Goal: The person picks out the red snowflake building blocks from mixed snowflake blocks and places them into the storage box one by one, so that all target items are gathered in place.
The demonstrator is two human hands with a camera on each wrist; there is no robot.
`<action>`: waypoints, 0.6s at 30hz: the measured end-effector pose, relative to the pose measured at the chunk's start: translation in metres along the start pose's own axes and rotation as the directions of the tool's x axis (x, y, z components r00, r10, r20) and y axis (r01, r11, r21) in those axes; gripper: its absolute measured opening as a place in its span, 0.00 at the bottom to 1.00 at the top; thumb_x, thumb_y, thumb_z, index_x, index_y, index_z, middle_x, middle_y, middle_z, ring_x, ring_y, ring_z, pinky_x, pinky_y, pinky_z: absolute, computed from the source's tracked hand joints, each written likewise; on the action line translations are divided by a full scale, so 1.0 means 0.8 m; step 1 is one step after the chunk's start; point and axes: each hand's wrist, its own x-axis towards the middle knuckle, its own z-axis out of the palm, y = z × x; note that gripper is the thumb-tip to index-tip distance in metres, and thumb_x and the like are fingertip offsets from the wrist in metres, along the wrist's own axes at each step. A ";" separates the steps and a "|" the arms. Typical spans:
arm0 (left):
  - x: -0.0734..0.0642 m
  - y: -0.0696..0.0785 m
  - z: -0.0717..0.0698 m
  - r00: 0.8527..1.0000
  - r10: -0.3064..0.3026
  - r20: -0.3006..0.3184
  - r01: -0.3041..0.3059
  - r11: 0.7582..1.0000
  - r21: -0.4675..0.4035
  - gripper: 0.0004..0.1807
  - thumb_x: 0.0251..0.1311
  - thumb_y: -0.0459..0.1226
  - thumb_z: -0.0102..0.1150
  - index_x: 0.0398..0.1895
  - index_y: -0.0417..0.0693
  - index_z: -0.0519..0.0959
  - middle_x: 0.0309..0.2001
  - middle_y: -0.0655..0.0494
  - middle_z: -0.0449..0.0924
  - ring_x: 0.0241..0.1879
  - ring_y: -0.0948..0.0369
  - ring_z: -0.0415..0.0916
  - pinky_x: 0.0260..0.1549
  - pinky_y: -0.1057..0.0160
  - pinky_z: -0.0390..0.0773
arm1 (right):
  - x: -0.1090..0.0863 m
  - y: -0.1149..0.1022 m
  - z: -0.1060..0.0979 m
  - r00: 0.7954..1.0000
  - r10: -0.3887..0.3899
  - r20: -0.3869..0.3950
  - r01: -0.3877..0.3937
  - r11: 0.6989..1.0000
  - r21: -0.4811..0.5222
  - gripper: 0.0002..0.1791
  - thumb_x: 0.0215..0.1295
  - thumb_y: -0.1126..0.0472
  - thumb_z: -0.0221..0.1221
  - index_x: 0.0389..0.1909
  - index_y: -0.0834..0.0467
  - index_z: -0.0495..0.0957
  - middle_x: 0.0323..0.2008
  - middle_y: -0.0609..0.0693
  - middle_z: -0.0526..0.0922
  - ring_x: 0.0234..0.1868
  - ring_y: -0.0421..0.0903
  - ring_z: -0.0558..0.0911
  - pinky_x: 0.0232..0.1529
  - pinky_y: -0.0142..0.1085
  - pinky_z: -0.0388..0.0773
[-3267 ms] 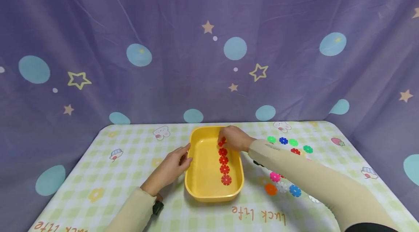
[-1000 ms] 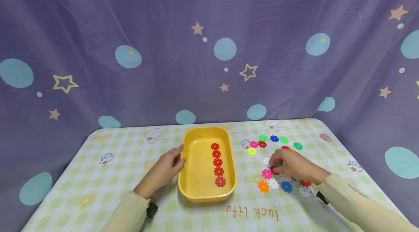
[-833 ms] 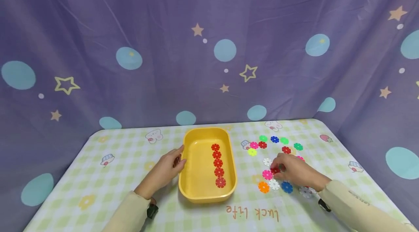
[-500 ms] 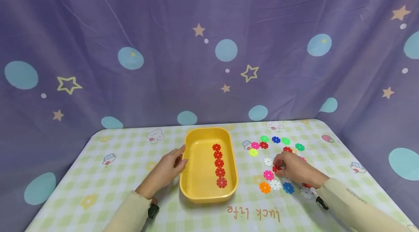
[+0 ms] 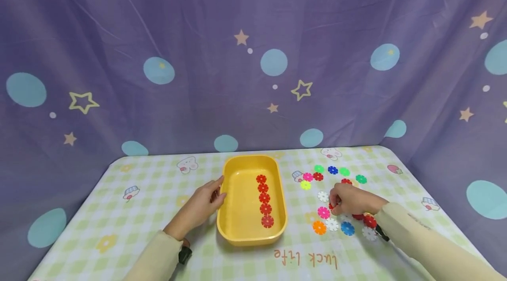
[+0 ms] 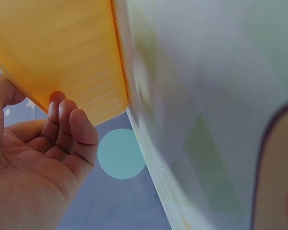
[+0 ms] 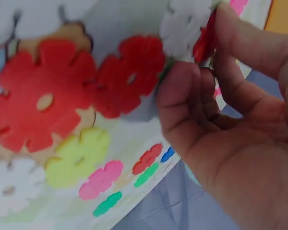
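Note:
In the head view my left hand (image 5: 200, 206) holds the left rim of a yellow plastic tray (image 5: 239, 204). The left wrist view shows its thumb at the rim and its fingers (image 6: 81, 127) against the outer wall. Inside the tray, several red snowflake discs (image 5: 265, 197) lie in a straight row toward the right side. My right hand (image 5: 350, 199) is low over the loose discs right of the tray. Between its thumb and fingers the right wrist view shows a red snowflake disc (image 7: 206, 40), seen nearly edge-on and partly hidden.
Scattered around the right hand are a pink disc (image 5: 323, 212), an orange disc (image 5: 319, 227), a blue disc (image 5: 347, 228), a white disc (image 5: 323, 196) and several others. A checked cloth (image 5: 154, 184) covers the table. Behind it hangs a purple curtain (image 5: 206, 109).
My right hand has gone from the tray's far end, at the row's last red disc, to the loose discs on the right, where it pinches a red one. My left hand stays at the rim.

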 end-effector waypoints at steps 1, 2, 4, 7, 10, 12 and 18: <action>0.000 0.000 0.000 1.000 -0.001 0.000 0.001 1.000 0.001 0.29 0.63 0.35 0.57 0.65 0.33 0.65 0.27 0.61 0.67 0.26 0.65 0.65 0.24 0.68 0.69 | -0.001 -0.002 0.001 1.000 -0.007 -0.001 0.007 1.000 -0.002 0.10 0.53 0.62 0.69 0.26 0.54 0.75 0.24 0.46 0.72 0.27 0.44 0.71 0.30 0.37 0.69; 0.000 0.000 0.000 1.000 0.000 0.000 0.000 1.000 0.002 0.29 0.63 0.35 0.57 0.65 0.33 0.65 0.27 0.61 0.67 0.26 0.65 0.65 0.24 0.68 0.69 | -0.002 -0.003 0.001 1.000 -0.011 -0.006 0.011 1.000 -0.004 0.10 0.53 0.63 0.69 0.26 0.54 0.75 0.24 0.46 0.72 0.27 0.44 0.71 0.30 0.37 0.70; 0.000 0.000 -0.001 1.000 0.002 0.001 -0.002 1.000 0.001 0.29 0.63 0.35 0.57 0.65 0.33 0.65 0.27 0.62 0.67 0.26 0.66 0.65 0.24 0.68 0.69 | -0.005 -0.005 0.003 0.999 -0.010 -0.033 0.010 1.000 0.009 0.11 0.52 0.63 0.69 0.27 0.54 0.75 0.24 0.46 0.72 0.27 0.45 0.71 0.31 0.37 0.70; 0.000 -0.001 0.000 1.000 -0.001 0.003 0.001 1.000 -0.001 0.29 0.63 0.35 0.56 0.65 0.33 0.65 0.27 0.62 0.66 0.26 0.66 0.65 0.24 0.68 0.69 | -0.010 -0.004 0.006 0.996 0.003 -0.094 -0.002 1.000 0.007 0.13 0.50 0.62 0.71 0.27 0.55 0.73 0.23 0.47 0.71 0.26 0.44 0.70 0.30 0.37 0.69; 0.000 -0.001 0.001 1.000 -0.001 0.000 0.001 1.000 -0.004 0.29 0.63 0.35 0.57 0.65 0.32 0.65 0.27 0.62 0.66 0.26 0.66 0.65 0.24 0.68 0.69 | -0.012 -0.002 0.009 0.992 0.015 -0.123 -0.013 1.000 0.015 0.14 0.49 0.62 0.71 0.26 0.55 0.73 0.22 0.47 0.70 0.25 0.44 0.69 0.29 0.37 0.68; 0.000 -0.001 0.001 1.000 -0.002 -0.005 0.002 1.000 -0.004 0.29 0.63 0.34 0.57 0.65 0.32 0.65 0.26 0.62 0.66 0.26 0.66 0.65 0.24 0.68 0.69 | -0.012 -0.001 0.010 0.992 0.013 -0.127 -0.011 1.000 0.019 0.14 0.50 0.62 0.71 0.27 0.56 0.73 0.22 0.47 0.70 0.24 0.44 0.69 0.29 0.37 0.68; 0.000 -0.002 0.002 1.000 -0.003 -0.007 0.003 1.000 -0.003 0.29 0.62 0.34 0.57 0.65 0.32 0.65 0.27 0.61 0.66 0.26 0.65 0.65 0.24 0.68 0.69 | -0.010 -0.002 0.009 0.992 0.052 -0.112 -0.047 0.998 0.053 0.15 0.49 0.62 0.71 0.30 0.56 0.72 0.22 0.49 0.70 0.24 0.45 0.69 0.29 0.38 0.68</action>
